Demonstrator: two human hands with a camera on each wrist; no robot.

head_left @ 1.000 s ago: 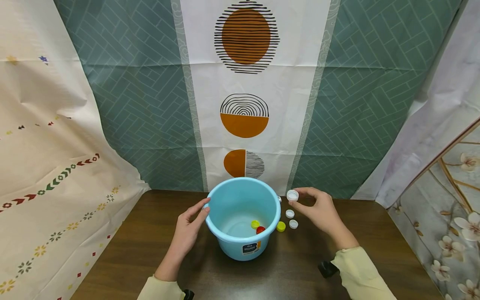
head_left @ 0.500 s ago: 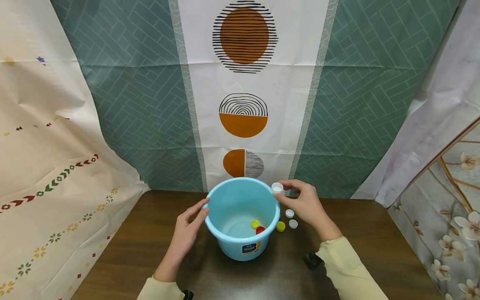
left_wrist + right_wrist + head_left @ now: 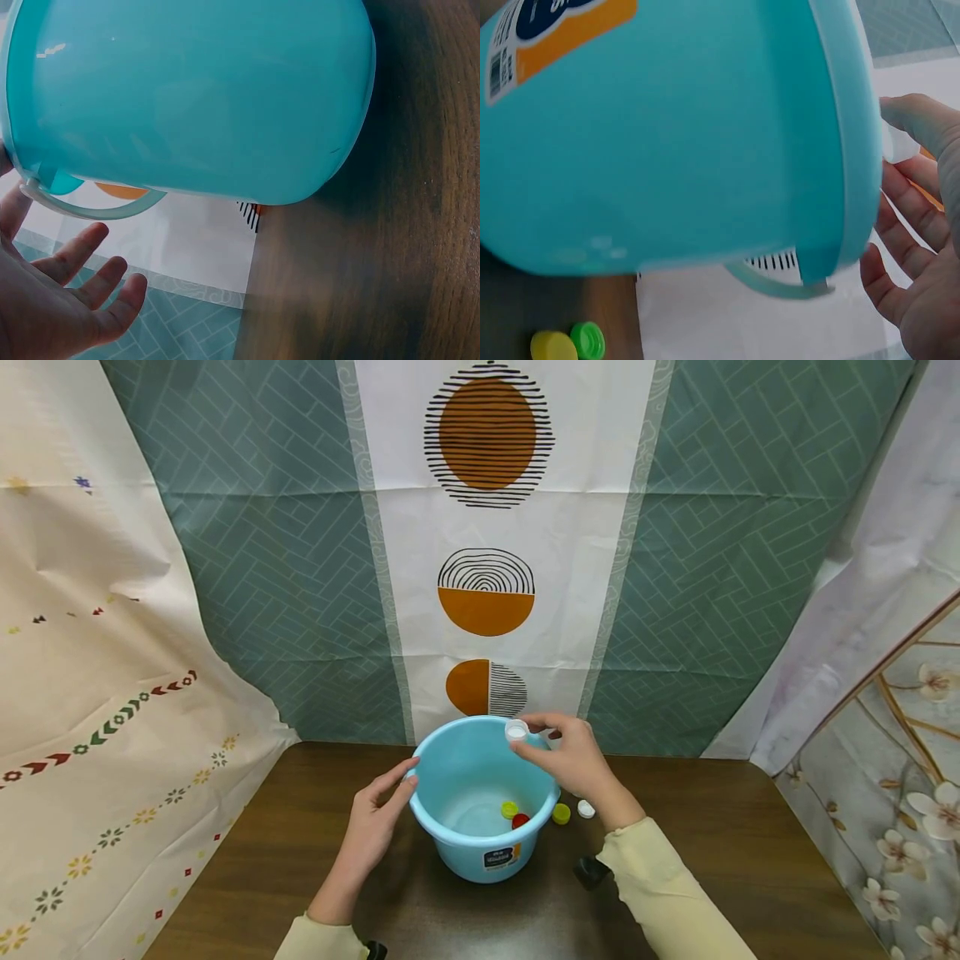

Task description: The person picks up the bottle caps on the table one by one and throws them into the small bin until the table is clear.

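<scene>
A light blue bucket (image 3: 468, 858) stands upright on the table. My left hand (image 3: 372, 818) touches its left rim with thumb and index finger; in the left wrist view the other fingers spread loosely below the handle (image 3: 105, 212). Over the bucket's right back rim my right hand (image 3: 576, 758) pinches a white bottle cap (image 3: 516, 732) between thumb and fingers. Inside, on the bucket's floor, lie a yellow cap (image 3: 509, 809) and a red cap (image 3: 521, 820).
Right of the bucket, another yellow cap (image 3: 561, 813) and a white cap (image 3: 586, 809) lie on the brown table (image 3: 720, 860). A green cap (image 3: 589, 341) shows in the right wrist view. Patterned cloth (image 3: 300, 568) hangs behind the table.
My right hand has carried the white cap leftward from beside the bucket to over its opening. Its arm now covers one white cap on the table. My left hand stays at the rim.
</scene>
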